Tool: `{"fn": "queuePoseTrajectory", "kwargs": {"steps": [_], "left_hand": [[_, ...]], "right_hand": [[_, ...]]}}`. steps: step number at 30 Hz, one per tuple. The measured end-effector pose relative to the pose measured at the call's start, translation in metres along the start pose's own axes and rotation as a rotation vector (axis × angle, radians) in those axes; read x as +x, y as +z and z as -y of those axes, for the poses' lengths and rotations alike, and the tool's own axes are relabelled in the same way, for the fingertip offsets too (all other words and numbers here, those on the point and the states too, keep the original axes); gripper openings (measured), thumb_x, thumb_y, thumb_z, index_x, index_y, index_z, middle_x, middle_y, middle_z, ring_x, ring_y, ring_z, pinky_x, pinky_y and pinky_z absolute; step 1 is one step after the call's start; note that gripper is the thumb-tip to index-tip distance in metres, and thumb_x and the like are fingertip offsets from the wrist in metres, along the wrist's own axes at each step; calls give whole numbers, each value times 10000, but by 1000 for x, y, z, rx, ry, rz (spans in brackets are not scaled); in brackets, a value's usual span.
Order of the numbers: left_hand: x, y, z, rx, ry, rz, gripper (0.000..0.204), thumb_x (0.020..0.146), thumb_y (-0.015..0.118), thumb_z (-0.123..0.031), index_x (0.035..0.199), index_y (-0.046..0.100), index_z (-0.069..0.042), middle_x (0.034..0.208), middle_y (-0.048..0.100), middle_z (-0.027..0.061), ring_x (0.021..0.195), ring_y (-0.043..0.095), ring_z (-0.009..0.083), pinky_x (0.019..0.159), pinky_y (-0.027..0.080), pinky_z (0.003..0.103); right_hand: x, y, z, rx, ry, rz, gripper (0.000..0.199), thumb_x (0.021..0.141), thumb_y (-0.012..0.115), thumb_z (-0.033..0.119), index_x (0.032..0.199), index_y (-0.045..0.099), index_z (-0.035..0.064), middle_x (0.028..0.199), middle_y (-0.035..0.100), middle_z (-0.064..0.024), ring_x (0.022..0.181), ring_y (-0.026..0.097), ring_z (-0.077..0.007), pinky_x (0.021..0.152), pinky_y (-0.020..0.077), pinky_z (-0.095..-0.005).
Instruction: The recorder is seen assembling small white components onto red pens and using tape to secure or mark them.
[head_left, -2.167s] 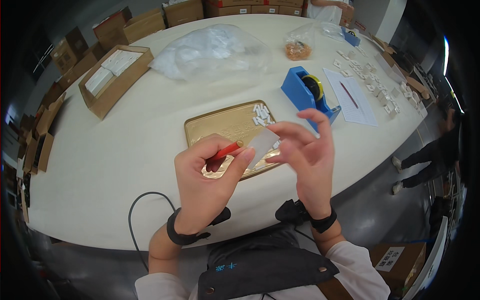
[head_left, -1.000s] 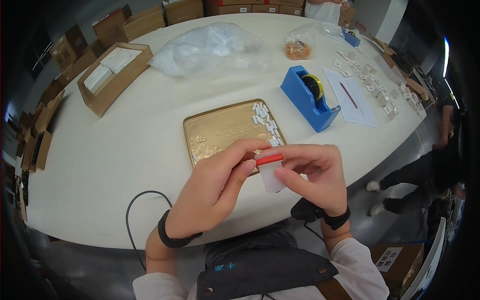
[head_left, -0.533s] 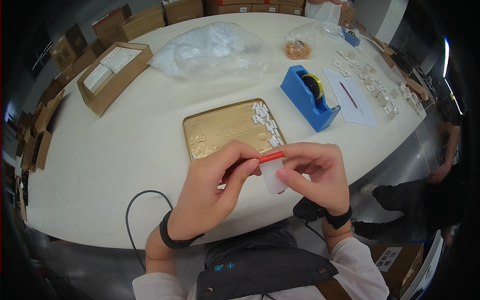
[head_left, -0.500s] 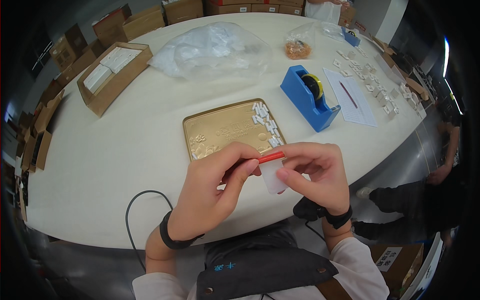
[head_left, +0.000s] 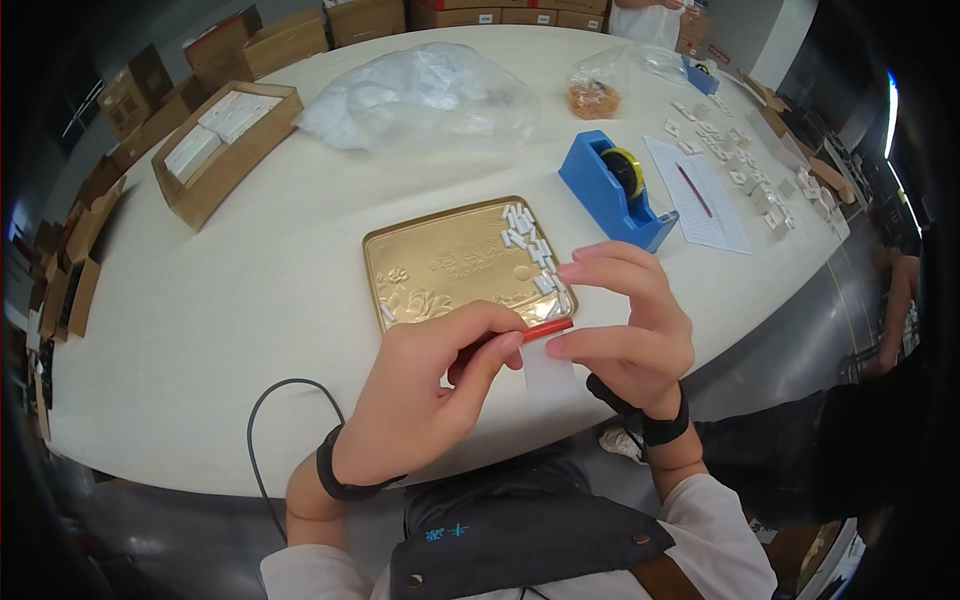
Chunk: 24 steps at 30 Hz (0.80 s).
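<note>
from the head view i see both hands together at the near edge of the round white worktop (head_left: 250,300), roughly 6 o'clock of the frame centre. left hand (head_left: 430,390) is curled, thumb and forefinger pinching the left end of a thin red strip (head_left: 545,329). right hand (head_left: 625,325) has its fingers loosely fanned, thumb and forefinger pinching a small clear bag (head_left: 550,370) at its top, where the red strip lies across it; the bag hangs below the fingers, off the worktop edge. just at 12 o'clock of the hands sits a gold embossed tray (head_left: 440,265), with a cluster of small white pieces (head_left: 530,245) along its right side. at 1 o'clock of the tray, a blue tape dispenser (head_left: 615,190); at 3 o'clock of that, a white sheet with a red pen (head_left: 695,190) on it. a crumpled clear plastic bag (head_left: 410,95) lies at 12 o'clock, an open cardboard box (head_left: 225,150) at 10 o'clock. a black cable (head_left: 265,420) loops by the left wrist.
</note>
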<state>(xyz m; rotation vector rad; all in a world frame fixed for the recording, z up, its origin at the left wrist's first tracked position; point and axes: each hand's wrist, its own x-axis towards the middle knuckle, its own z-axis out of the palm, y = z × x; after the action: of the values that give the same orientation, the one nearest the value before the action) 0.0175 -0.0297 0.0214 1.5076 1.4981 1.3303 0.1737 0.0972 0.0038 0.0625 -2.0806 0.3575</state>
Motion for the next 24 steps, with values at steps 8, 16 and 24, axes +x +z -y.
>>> {"fn": "queuePoseTrajectory", "kwargs": {"steps": [8, 16, 24], "left_hand": [[-3, 8, 4, 273, 241, -99, 93, 822, 575, 30, 906, 611, 11, 751, 637, 83, 609, 571, 130, 571, 456, 246], [2, 11, -1, 187, 222, -102, 145, 768, 663, 16, 911, 644, -1, 749, 647, 69, 589, 562, 95, 533, 422, 205], [6, 17, 18, 172, 315, -242, 92, 759, 684, 11, 844, 651, 4, 712, 639, 53, 582, 560, 88, 539, 424, 200]], "right_hand": [[-5, 5, 4, 215, 158, -41, 205, 621, 702, -86, 804, 664, -2, 829, 658, -117, 768, 644, -258, 687, 517, -315], [-17, 11, 7, 467, 382, -141, 329, 686, 699, -128, 955, 545, -19, 832, 655, -128, 804, 660, -203, 704, 535, -290], [-13, 15, 14, 589, 600, -166, 470, 698, 699, -121, 1069, 442, 11, 897, 621, -119, 840, 651, -182, 701, 550, -276]]}}
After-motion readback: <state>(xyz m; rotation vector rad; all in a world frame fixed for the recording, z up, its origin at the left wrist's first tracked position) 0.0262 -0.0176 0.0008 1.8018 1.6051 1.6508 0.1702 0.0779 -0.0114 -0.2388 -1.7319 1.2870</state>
